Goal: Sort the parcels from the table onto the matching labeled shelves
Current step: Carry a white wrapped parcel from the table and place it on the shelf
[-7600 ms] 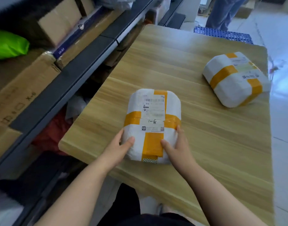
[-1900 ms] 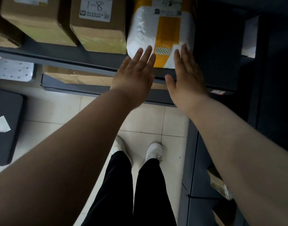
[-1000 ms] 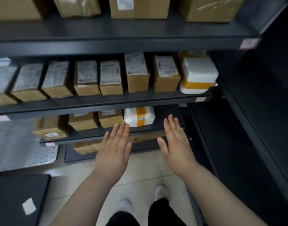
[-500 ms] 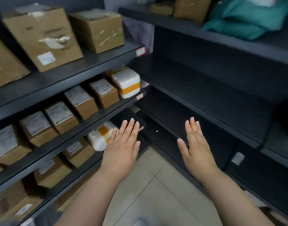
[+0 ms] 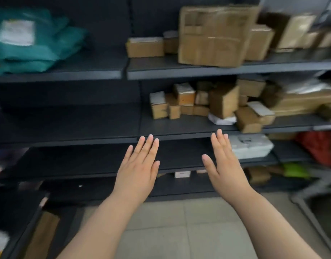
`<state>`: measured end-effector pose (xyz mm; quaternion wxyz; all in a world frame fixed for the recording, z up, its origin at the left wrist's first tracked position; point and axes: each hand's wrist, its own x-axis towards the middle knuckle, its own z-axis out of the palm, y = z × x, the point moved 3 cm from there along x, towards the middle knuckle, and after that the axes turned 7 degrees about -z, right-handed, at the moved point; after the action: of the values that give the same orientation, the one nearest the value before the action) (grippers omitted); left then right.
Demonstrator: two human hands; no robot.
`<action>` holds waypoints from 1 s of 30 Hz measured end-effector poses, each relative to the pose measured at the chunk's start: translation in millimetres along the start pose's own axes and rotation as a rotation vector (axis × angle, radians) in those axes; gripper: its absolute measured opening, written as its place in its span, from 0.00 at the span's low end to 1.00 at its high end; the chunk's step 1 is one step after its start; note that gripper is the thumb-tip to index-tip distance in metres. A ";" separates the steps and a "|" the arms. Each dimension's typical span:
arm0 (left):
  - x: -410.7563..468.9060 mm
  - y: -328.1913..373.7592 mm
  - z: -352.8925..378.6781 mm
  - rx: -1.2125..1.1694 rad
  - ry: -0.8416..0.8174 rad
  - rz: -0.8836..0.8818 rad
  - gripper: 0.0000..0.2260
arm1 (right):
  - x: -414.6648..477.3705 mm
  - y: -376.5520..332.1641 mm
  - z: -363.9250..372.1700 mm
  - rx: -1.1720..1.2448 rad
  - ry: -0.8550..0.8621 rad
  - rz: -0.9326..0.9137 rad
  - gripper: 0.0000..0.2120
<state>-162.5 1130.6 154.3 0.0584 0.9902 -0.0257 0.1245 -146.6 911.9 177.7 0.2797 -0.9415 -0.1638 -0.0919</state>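
Observation:
Both my hands are raised in front of me, flat and empty, fingers straight. My left hand (image 5: 137,168) and my right hand (image 5: 225,163) hover before a dark metal shelf unit (image 5: 97,139), touching nothing. The white parcel with orange tape and the wooden table are out of view. On the shelves ahead lie several brown cardboard parcels (image 5: 213,36), a heap of small boxes (image 5: 213,103) and a white padded parcel (image 5: 251,146) just right of my right hand. The picture is blurred.
Teal bags (image 5: 35,43) fill the top left shelf. A red bag (image 5: 320,146) and a green bag (image 5: 296,170) sit low at the right. A small white label (image 5: 182,174) hangs on a low shelf edge. Pale floor tiles (image 5: 179,230) lie below my arms.
My view has swung right from the shelf holding the white-and-orange parcel to another shelf unit. Both hands stay flat and empty in front of me.

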 end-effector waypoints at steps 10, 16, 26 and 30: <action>11.9 276.9 41.6 -0.003 -0.111 0.435 0.26 | -141.1 179.2 -151.8 -0.133 0.208 0.335 0.30; 31.8 388.8 64.1 -0.036 -0.170 0.624 0.26 | -199.4 244.9 -196.0 -0.146 0.296 0.554 0.30; 121.5 568.5 113.0 -0.245 -0.176 0.900 0.27 | -227.1 361.4 -266.6 -0.222 0.429 0.849 0.30; 159.7 651.1 121.5 -0.300 -0.202 1.001 0.23 | -223.9 408.7 -303.4 -0.273 0.465 0.952 0.30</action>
<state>-21.0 464.1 148.3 0.1300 0.8447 -0.5180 0.0360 -232.3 362.6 166.3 0.1943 -0.8942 0.3602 -0.1813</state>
